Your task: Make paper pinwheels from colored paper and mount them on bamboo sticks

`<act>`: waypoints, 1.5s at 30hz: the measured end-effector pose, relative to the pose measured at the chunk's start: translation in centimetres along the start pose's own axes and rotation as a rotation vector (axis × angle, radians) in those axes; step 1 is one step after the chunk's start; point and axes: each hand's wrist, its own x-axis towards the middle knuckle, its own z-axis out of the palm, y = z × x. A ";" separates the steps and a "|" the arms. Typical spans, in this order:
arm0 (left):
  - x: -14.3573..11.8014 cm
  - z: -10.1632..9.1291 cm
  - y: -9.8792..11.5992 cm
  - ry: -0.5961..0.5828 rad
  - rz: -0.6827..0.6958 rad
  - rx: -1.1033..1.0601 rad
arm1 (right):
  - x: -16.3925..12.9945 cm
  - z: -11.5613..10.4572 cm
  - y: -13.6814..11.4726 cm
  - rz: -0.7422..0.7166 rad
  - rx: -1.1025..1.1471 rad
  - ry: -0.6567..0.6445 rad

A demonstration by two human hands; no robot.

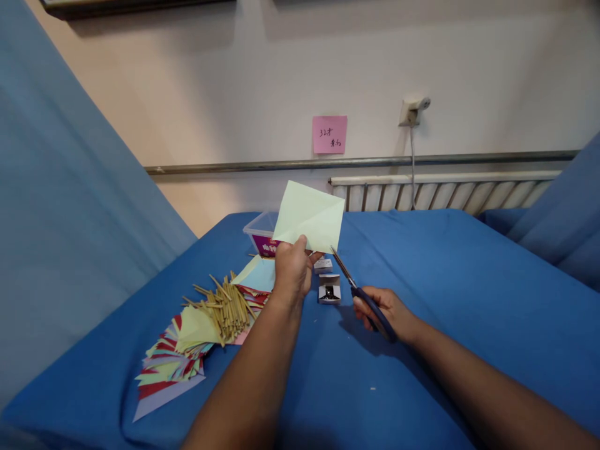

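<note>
Paper [310,215], pale green, pinched at its lower edge by my left hand [292,270] and held up above the blue bed [445,275]. My right hand [385,311] is closed round the handles of the scissors [360,294], just right of and below the sheet, blades slightly parted, tips pointing at its lower right corner. Coloured paper pieces [171,365] and thin sticks [225,306] lie left of my left forearm.
</note>
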 end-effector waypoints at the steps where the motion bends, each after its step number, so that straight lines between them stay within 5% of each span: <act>1: 0.0 0.0 0.0 0.000 -0.001 0.000 | 0.0 0.0 0.0 0.008 0.006 -0.004; 45: 0.0 0.0 -0.1 0.021 -0.032 -0.021 | -0.1 0.3 0.4 0.043 0.056 -0.052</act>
